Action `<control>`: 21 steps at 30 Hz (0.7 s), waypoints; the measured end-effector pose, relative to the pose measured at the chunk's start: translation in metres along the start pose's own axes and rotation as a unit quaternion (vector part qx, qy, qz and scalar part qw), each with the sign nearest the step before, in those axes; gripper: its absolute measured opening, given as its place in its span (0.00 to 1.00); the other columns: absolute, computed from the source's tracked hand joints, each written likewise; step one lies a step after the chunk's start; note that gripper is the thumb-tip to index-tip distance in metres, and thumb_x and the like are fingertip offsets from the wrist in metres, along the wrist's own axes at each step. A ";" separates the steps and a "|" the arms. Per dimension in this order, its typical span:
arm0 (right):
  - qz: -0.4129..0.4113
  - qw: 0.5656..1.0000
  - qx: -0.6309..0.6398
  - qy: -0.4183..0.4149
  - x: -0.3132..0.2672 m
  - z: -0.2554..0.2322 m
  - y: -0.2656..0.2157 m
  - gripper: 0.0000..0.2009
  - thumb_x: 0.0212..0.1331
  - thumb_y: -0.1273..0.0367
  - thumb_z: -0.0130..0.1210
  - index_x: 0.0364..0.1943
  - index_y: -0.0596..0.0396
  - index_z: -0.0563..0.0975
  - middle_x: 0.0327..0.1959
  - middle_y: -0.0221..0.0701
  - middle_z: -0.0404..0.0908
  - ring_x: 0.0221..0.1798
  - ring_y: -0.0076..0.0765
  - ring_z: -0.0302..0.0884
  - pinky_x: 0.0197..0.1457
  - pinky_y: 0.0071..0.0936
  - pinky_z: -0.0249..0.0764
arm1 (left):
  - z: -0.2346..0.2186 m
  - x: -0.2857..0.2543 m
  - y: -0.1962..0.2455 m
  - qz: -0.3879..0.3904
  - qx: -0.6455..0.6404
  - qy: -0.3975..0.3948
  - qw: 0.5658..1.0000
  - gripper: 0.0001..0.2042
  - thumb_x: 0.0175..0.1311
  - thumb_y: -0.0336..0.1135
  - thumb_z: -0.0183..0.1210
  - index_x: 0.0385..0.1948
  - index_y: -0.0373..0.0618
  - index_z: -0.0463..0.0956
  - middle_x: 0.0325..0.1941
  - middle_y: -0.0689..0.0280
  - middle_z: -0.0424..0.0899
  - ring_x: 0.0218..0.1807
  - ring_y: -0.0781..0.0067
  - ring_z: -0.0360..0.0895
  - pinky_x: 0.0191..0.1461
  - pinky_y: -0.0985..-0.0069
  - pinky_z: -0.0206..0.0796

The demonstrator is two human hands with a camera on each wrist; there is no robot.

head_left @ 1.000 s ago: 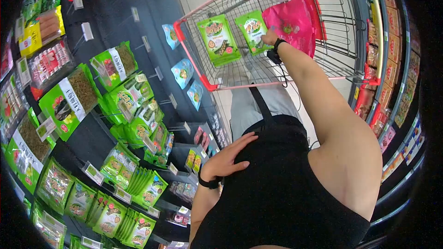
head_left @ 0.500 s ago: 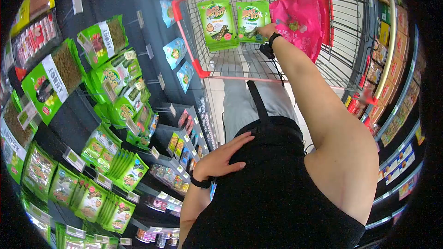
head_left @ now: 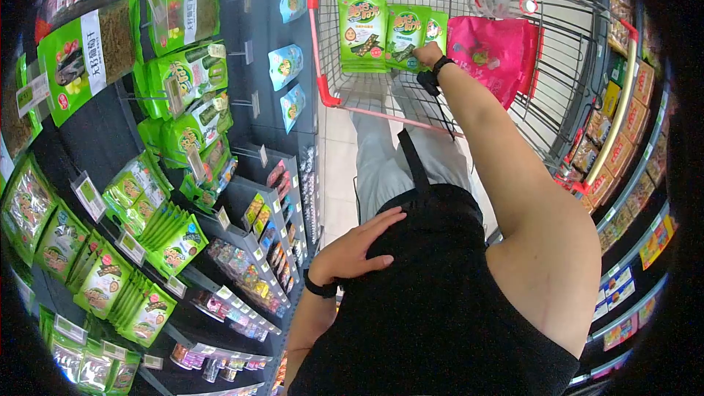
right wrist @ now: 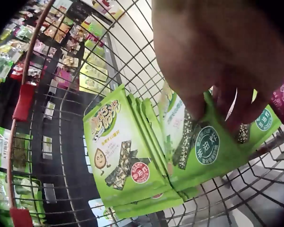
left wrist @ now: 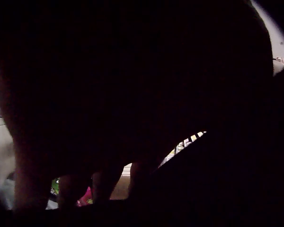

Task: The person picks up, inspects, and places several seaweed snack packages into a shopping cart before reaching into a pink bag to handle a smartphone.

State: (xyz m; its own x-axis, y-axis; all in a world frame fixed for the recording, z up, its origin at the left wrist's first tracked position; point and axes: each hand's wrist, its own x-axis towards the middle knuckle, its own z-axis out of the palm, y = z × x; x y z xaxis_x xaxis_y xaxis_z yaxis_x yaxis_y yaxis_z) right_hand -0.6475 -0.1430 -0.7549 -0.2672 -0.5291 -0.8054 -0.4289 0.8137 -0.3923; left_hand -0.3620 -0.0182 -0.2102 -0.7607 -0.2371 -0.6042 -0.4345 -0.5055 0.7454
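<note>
My right hand (head_left: 430, 55) reaches into a wire shopping cart (head_left: 316, 44) and pinches the edge of a green seaweed snack bag (head_left: 405, 29). In the right wrist view its fingers (right wrist: 232, 94) are bent over the top of this bag (right wrist: 183, 156). Left of it stands a small stack of similar green bags (head_left: 363, 29), leaning together. Another green bag (head_left: 438, 23) shows partly behind the gripped one, on its right. My left hand (head_left: 363, 253) rests on the black top at my waist, fingers extended; the left wrist view is mostly dark.
Beside the bags lies a pink bag (head_left: 488, 51) in the cart, with a clear plastic bottle (head_left: 495, 4) beyond it. Shelves of hanging green snack packs (head_left: 183, 81) line the left. On the right runs a shelf of boxed goods (head_left: 623, 125).
The gripped bag has shifted left toward the stack, uncovering another green bag on its right. The head view has turned, so the cart appears farther right. My left hand stays at the waist.
</note>
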 end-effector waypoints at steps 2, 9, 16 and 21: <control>-0.001 1.000 -0.016 0.019 -0.009 -0.002 -0.008 0.16 0.55 0.65 0.66 0.35 0.70 0.83 0.32 0.47 0.87 0.30 0.36 0.86 0.31 0.39 0.79 | 0.000 0.001 -0.001 0.001 0.015 0.005 1.000 0.44 0.65 0.56 0.62 0.78 0.42 0.54 0.82 0.47 0.55 0.83 0.47 0.54 0.83 0.58 0.47; -0.097 0.991 -0.061 0.073 -0.062 -0.085 -0.039 0.21 0.67 0.61 0.58 0.54 0.67 0.80 0.47 0.52 0.87 0.53 0.54 0.86 0.54 0.40 0.80 | -0.005 -0.009 -0.003 0.045 0.082 0.034 0.995 0.45 0.64 0.59 0.63 0.77 0.41 0.56 0.80 0.47 0.61 0.81 0.48 0.58 0.82 0.60 0.50; -0.170 0.918 0.354 -0.057 -0.091 -0.136 -0.047 0.17 0.74 0.62 0.49 0.52 0.62 0.80 0.36 0.37 0.86 0.36 0.37 0.83 0.42 0.34 0.77 | -0.015 -0.021 -0.012 0.105 0.142 0.051 0.983 0.43 0.68 0.63 0.58 0.76 0.41 0.58 0.78 0.46 0.64 0.79 0.46 0.61 0.81 0.59 0.51; -0.165 0.660 0.588 -0.437 -0.247 -0.161 -0.147 0.27 0.71 0.47 0.46 0.54 0.59 0.75 0.30 0.33 0.73 0.30 0.31 0.68 0.40 0.30 0.68 | -0.028 -0.039 -0.007 0.131 0.172 0.043 0.975 0.42 0.69 0.63 0.56 0.76 0.43 0.58 0.76 0.45 0.65 0.77 0.43 0.63 0.80 0.58 0.54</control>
State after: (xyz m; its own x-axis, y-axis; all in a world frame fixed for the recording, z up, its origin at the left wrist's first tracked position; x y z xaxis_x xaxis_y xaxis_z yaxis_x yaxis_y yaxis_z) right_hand -0.6568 -0.1709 -0.4265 0.4938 -0.8022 -0.3357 0.7656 0.5841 -0.2696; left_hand -0.3159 -0.0285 -0.1990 -0.8304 -0.3972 -0.3907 -0.3778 -0.1139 0.9188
